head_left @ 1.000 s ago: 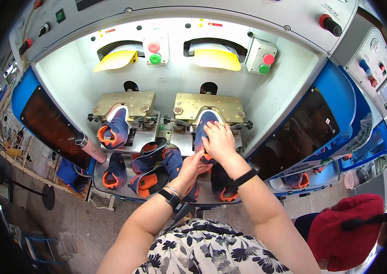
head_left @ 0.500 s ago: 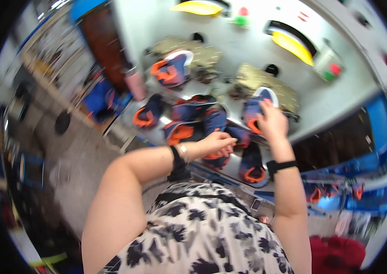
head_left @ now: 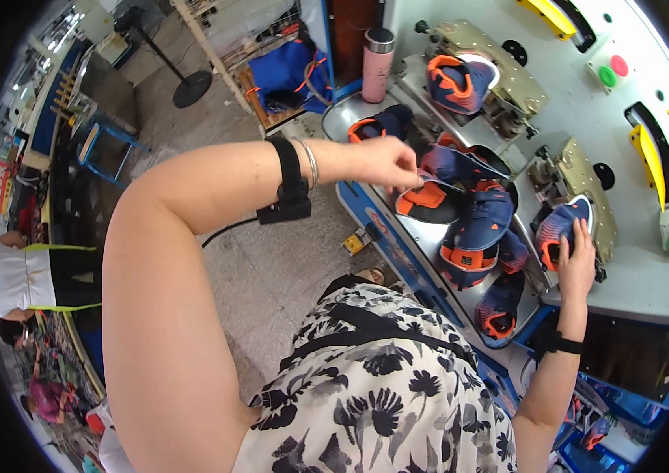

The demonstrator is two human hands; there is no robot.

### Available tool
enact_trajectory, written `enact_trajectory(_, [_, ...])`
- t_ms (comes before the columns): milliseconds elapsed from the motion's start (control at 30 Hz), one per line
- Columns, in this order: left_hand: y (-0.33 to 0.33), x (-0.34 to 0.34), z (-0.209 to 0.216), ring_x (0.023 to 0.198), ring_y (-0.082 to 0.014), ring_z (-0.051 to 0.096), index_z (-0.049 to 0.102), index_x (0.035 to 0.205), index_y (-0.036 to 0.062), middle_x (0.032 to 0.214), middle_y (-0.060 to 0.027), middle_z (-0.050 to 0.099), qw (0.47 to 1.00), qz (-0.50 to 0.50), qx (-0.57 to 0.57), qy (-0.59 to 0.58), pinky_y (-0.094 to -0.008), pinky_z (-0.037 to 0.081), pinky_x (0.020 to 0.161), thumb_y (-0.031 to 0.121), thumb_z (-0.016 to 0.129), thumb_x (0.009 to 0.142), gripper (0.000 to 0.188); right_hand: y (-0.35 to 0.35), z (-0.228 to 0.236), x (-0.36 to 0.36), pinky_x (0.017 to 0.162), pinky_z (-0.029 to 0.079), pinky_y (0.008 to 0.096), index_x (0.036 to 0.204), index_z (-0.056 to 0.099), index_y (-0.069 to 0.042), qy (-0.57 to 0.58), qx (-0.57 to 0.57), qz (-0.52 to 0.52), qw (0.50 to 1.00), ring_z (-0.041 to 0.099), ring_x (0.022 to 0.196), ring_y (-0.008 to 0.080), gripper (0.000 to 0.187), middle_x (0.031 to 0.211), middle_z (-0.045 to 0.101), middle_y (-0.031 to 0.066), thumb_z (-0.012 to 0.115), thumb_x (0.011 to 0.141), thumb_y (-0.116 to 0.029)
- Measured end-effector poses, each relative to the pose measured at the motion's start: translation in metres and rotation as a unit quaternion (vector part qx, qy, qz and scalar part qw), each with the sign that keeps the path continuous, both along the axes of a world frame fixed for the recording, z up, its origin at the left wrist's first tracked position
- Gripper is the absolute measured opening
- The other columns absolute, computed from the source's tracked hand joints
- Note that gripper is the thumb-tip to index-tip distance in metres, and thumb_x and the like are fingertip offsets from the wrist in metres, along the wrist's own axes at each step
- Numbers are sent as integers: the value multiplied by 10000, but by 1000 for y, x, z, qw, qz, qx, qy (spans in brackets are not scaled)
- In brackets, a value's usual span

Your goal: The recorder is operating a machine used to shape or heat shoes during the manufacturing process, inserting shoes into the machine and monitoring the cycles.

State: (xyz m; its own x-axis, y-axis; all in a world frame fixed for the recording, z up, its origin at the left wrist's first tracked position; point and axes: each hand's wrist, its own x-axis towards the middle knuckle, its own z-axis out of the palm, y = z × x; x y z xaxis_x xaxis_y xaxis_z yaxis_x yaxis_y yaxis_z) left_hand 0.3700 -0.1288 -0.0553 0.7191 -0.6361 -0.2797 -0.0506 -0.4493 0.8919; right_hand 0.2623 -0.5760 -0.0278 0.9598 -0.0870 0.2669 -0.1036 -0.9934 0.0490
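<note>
My right hand (head_left: 577, 264) is on a navy and orange shoe (head_left: 557, 225) at the right press station, its fingers over the shoe's side and its thumb by the orange opening. My left hand (head_left: 389, 163) reaches over the metal tray (head_left: 421, 251), its fingers curled together at the edge of a shoe with an orange lining (head_left: 429, 199). Whether the fingers pinch anything is hidden. Several more navy and orange shoes (head_left: 484, 217) lie piled between the hands. Another shoe (head_left: 458, 85) sits at the left press station.
A pink bottle (head_left: 378, 67) stands at the tray's far left corner. Yellow handles (head_left: 647, 162) and button boxes (head_left: 613, 69) are on the machine's wall. Blue cloth (head_left: 291, 71) lies on a shelf at the back. At the far left is a person in white (head_left: 19, 276).
My view has swung to the left, so the machine now lies further right. My left hand has moved away to the pile's left side. My right hand stays at the right station's shoe.
</note>
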Motion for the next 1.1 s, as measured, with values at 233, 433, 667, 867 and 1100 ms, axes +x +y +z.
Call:
enact_trajectory(233, [25,32,34,792,-166,687,714,912,32,830,-81,728,983,47,44,-173,-317,536,738,360,724,832,338,-4,-6,2,1034,434,412,1435,486,-139,-10,-15,5,1000,516,1256,323,495,1483,470,74,576,974,-294])
enact_trajectory(433, [-21,6,25,788,-81,615,691,948,34,836,-18,693,994,16,-60,-86,-263,503,709,239,706,908,210,-6,-9,4,1028,439,402,1409,513,-128,-38,-20,24,999,541,1231,324,502,1449,506,108,621,937,-261])
enact_trajectory(667, [-79,-74,-17,785,-99,623,656,948,24,834,-20,662,985,-72,-118,-103,-277,514,699,166,700,885,162,13,10,-31,947,464,419,1267,620,-128,-202,16,52,978,595,1125,321,431,1336,592,111,684,842,-165])
enact_trajectory(867, [-109,-112,-32,792,-134,656,689,958,20,878,-58,700,994,-29,-54,-96,-278,519,700,151,715,864,164,50,-22,-152,874,475,408,1068,664,-73,-191,196,52,961,614,1006,298,258,1172,629,95,678,811,-93])
enact_trajectory(1100, [-150,-118,-52,855,-192,690,662,1069,12,1040,-128,671,980,-114,-86,-139,-321,544,730,124,695,862,238,56,-96,-250,704,537,361,1183,629,-106,-48,349,-174,919,662,801,252,340,1220,606,78,681,851,-157])
